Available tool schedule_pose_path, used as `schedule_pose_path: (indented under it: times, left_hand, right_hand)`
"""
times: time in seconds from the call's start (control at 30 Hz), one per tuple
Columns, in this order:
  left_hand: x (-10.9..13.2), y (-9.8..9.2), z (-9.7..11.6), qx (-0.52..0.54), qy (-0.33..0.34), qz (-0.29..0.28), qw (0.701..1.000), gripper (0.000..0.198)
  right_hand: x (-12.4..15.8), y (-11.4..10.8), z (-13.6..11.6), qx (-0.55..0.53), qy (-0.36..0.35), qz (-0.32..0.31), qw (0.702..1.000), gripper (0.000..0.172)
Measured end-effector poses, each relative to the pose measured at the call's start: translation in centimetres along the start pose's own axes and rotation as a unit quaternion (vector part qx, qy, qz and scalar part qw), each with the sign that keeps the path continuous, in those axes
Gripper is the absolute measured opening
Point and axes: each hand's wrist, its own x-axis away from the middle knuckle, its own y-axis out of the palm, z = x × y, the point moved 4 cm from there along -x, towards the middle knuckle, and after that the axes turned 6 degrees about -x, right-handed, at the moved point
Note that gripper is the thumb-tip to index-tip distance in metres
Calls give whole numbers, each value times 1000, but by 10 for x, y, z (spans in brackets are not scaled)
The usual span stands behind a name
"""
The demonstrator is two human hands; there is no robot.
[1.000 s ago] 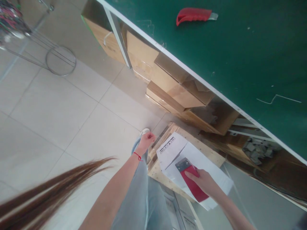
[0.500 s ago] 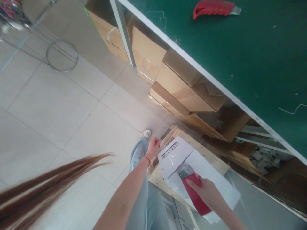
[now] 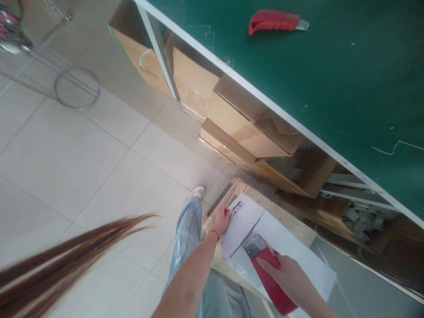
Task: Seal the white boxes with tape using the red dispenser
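Note:
My right hand (image 3: 287, 274) is wrapped round a red tape dispenser (image 3: 270, 276). Its metal front end lies over the white carton (image 3: 300, 247), close to the dark seam between the flaps. Black handling symbols are printed near the carton's far left end. Over that end, partly covering the symbols, is my left hand (image 3: 222, 219) with its fingers curled together; what they pinch, if anything, is hidden. A red string bracelet circles the left wrist. Beneath the carton is a wooden pallet-like stand (image 3: 253, 193).
A green-topped bench (image 3: 331, 75) fills the upper right; a red box cutter (image 3: 274, 22) with its blade out lies on it. Brown cardboard boxes (image 3: 232, 128) are stacked underneath. A metal wire rack (image 3: 77, 88) stands at upper left on the tiled floor (image 3: 99, 176).
My left hand has moved from beside the carton's far edge onto its end, over the printed symbols. The tape dispenser stays near the seam in my right hand. The whole view has shifted slightly.

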Motion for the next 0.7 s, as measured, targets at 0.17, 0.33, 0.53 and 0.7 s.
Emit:
schedule_pose_path:
  times: [0.17,0.33,0.53,0.7]
  left_hand:
    - [0,-7,5,-22,8,11,1000,17]
    - [27,-22,25,-27,43,26,998,40]
    - [62,-20,44,23,74,-152,985,52]
    - [95,-44,55,33,187,-266,945,70]
  right_hand:
    - [3,-2,-2,12,1,6,1000,40]
    - [5,-3,-3,8,-1,-1,1000,41]
    - [4,-5,-5,7,-16,5,1000,41]
    - [6,-8,-5,-31,-14,-11,999,40]
